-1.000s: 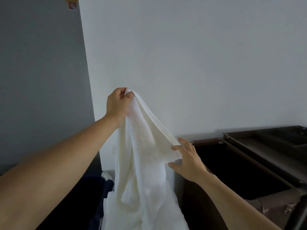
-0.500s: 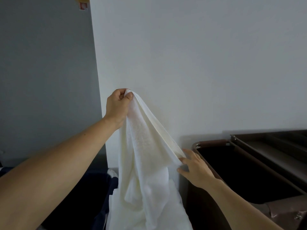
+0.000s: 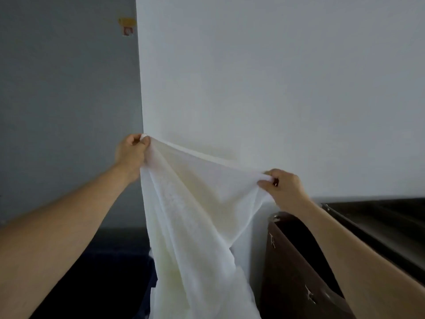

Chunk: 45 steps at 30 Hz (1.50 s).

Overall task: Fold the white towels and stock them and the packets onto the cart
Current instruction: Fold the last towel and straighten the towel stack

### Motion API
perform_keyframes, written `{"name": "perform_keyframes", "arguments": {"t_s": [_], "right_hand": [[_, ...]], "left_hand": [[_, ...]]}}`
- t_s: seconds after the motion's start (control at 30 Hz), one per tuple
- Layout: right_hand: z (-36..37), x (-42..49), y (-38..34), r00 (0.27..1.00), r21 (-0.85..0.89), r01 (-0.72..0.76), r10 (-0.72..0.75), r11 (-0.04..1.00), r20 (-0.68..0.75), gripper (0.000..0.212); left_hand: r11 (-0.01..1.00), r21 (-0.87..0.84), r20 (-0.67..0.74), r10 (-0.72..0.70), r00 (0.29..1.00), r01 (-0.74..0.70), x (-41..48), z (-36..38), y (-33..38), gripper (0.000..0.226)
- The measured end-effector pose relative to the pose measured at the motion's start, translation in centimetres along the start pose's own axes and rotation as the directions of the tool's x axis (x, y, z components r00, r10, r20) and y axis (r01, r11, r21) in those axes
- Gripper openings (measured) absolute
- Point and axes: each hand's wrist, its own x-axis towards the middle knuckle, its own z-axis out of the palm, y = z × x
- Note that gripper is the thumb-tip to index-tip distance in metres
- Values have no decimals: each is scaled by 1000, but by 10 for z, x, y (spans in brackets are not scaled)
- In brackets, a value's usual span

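Two hands hold one white towel (image 3: 195, 215) in the air before a white wall (image 3: 276, 88). The left hand (image 3: 132, 151) pinches one top corner in curled fingers. The right hand (image 3: 282, 187), lower, clamps its fingers on the other corner. The cloth is thin and creased. A dark brown bag (image 3: 287, 272) and cart tray (image 3: 379, 217) stand at lower right. The taut top edge slants down rightward, and the towel's length hangs downward.

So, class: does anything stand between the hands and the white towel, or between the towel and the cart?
Nothing at the hands: the left hand and right hand both pinch the top edge of the towel. Toward the cart, only the brown bag sits between, below the right hand.
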Motion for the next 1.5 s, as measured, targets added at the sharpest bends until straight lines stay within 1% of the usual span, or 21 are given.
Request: {"name": "perform_keyframes", "arguments": {"t_s": [0.1, 0.2, 0.27, 0.37, 0.43, 0.5, 0.57, 0.63, 0.7, 0.73, 0.8, 0.87, 0.93, 0.97, 1.03, 1.1, 1.13, 1.23, 1.33, 1.43, 1.5], "right_hand": [[-39, 44, -50, 973, 102, 60, -36, 993, -228, 19], [-69, 80, -99, 901, 233, 173, -58, 957, -430, 18], [-73, 92, -112, 887, 275, 174, -29, 946, -460, 19], [-69, 95, -103, 953, 198, 58, 5, 978, -303, 17], [-74, 96, -102, 957, 129, 46, -7, 991, -290, 18], [-87, 102, -112, 911, 152, 86, -16, 985, -413, 18], [-101, 110, -128, 821, 169, 124, -6, 978, -571, 20], [-106, 114, -140, 774, 168, 143, -5, 975, -633, 32], [-103, 115, -139, 836, 151, 23, 63, 988, -544, 43], [-102, 116, -134, 876, 155, -65, 131, 986, -464, 39], [-103, 114, -129, 900, 299, -163, 266, 940, -346, 21], [-111, 113, -134, 878, 470, -65, 274, 880, -393, 17], [-121, 112, -147, 831, 553, 90, 244, 828, -500, 14], [-122, 112, -153, 822, 572, 120, 242, 811, -515, 13], [-116, 108, -152, 847, 578, 76, 253, 813, -468, 12], [-110, 102, -140, 875, 547, 17, 252, 837, -413, 14], [-109, 99, -134, 871, 544, 23, 250, 839, -423, 12], [-111, 94, -130, 823, 557, 94, 250, 825, -510, 14], [-113, 94, -132, 827, 532, 96, 229, 841, -513, 17], [-116, 92, -130, 828, 495, 115, 192, 861, -526, 19], [-114, 88, -126, 827, 491, 112, 192, 864, -528, 21]], "left_hand": [[995, -94, -60, 24, 998, -30, 27, -5, 51, 16], [987, -137, -124, 70, 990, -87, 42, -7, 94, 10], [992, -112, -75, 57, 996, -65, 43, -8, 101, 16], [999, -45, 42, 4, 999, -2, 36, -17, 87, 32], [1000, -19, 88, 12, 996, -10, 34, -23, 88, 37], [997, -35, 21, 62, 998, -62, 37, -20, 109, 33], [986, -87, -76, 136, 988, -143, 41, -13, 140, 19], [976, -29, -131, 209, 969, -215, 40, -6, 161, 21], [961, 139, -109, 254, 961, -238, 31, -3, 159, 14], [949, 218, -85, 251, 964, -228, 27, -2, 151, 13], [949, 238, -32, 222, 974, -209, 22, 0, 135, 17], [958, 166, -39, 242, 970, -232, 21, 0, 140, 21], [957, 123, -110, 277, 954, -264, 25, 3, 158, 24], [954, 145, -112, 281, 953, -264, 25, 4, 163, 25], [942, 252, -45, 239, 970, -220, 20, 3, 158, 22], [934, 295, 40, 199, 979, -202, 20, 0, 143, 24], [936, 287, 54, 199, 978, -206, 17, -1, 141, 26], [947, 209, 8, 248, 969, -244, 14, -2, 149, 29], [940, 244, 21, 239, 971, -237, 15, -6, 154, 12], [984, 142, 106, 97, 990, -112, 18, -10, 147, 21], [998, 60, 122, -16, 992, 9, 16, -12, 145, 19]]}}
